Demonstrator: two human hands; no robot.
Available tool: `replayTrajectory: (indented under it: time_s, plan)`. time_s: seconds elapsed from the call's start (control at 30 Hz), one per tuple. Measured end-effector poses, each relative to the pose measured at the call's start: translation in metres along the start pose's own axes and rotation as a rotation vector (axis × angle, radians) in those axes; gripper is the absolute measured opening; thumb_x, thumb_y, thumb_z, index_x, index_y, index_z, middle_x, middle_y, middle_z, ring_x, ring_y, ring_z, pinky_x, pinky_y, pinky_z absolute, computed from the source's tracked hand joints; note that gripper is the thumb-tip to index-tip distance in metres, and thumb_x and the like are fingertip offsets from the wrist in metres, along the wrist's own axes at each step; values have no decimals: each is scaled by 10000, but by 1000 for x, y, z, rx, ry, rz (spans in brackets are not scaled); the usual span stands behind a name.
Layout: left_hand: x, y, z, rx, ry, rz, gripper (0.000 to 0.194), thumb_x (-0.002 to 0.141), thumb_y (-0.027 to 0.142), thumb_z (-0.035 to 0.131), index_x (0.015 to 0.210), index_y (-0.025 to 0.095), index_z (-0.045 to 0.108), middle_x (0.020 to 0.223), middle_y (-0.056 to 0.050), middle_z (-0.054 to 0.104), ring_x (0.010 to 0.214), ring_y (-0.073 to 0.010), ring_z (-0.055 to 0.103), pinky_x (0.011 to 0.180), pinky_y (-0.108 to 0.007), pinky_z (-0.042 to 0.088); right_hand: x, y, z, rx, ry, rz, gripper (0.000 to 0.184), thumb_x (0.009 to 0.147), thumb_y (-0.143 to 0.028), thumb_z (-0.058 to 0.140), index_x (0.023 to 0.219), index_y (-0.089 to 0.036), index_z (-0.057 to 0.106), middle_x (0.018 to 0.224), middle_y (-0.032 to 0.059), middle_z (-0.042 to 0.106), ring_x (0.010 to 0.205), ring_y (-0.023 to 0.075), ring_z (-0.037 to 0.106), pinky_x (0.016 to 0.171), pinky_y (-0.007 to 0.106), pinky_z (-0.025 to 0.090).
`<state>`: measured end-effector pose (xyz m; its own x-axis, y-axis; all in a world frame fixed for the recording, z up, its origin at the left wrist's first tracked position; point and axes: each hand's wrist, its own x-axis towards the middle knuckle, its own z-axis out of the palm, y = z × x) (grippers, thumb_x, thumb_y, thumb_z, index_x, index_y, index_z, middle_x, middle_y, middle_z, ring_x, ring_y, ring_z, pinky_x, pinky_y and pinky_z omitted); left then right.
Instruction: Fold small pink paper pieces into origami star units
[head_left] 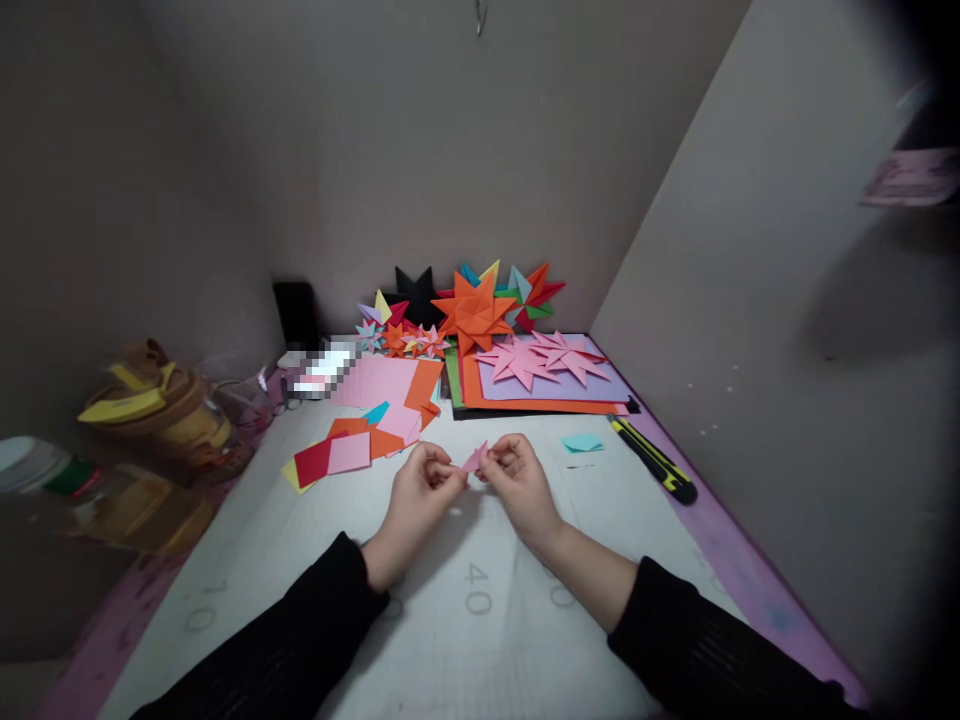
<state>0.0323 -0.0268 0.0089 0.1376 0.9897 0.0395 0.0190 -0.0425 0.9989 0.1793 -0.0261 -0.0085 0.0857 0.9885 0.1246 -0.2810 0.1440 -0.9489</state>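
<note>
Between my two hands is a small folded piece of pink paper (475, 459), held just above the white mat (495, 640). My left hand (424, 490) pinches its left end between thumb and fingers. On the other end, my right hand (517, 485) is closed with thumb and forefinger. Right of my right hand lies a folded light-blue paper (582, 442). To the left of my left hand are loose paper pieces, among them a red rectangle (312, 466) and a pink rectangle (349, 453).
A yellow-black utility knife (652, 458) lies at the mat's right edge. Behind are stacked coloured sheets (600, 388), pink paper stars (517, 362) and a large orange star (475, 305). At left stand a bottle (112, 500), a cup (202, 415) and a phone (296, 312).
</note>
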Motion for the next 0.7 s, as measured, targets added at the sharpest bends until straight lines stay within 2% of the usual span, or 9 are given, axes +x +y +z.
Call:
replayTrajectory:
  time_s: [0.3, 0.47, 0.6, 0.7]
  plan:
    - [3, 1, -7, 12, -43, -36, 237, 774, 231, 609, 928, 198, 432, 676, 5, 675, 668, -129, 626, 603, -213, 441, 9, 4, -9, 44, 54, -25, 267, 775, -235, 656, 877, -237, 409, 656, -81, 520, 602, 87, 553, 627, 228, 449]
    - [4, -3, -7, 64, -77, -38, 272, 767, 233, 604, 1000, 173, 477, 785, -35, 666, 728, -145, 631, 630, -244, 473, 8, 5, -10, 23, 56, -32, 255, 768, -251, 662, 868, -236, 428, 684, -69, 525, 614, 95, 553, 631, 237, 453]
    - [1, -2, -6, 152, -45, 58, 270, 749, 224, 623, 996, 180, 523, 903, -47, 636, 823, -151, 620, 669, -250, 499, 5, 3, -7, -45, 12, -59, 207, 761, -266, 665, 819, -224, 471, 719, -42, 545, 661, 119, 561, 628, 245, 447]
    - [-1, 2, -6, 224, -49, 139, 163, 765, 215, 611, 921, 189, 570, 894, -27, 631, 829, -141, 609, 672, -230, 502, 2, 1, -5, -100, -28, -82, 159, 762, -259, 659, 780, -215, 508, 715, -27, 554, 684, 134, 556, 640, 257, 444]
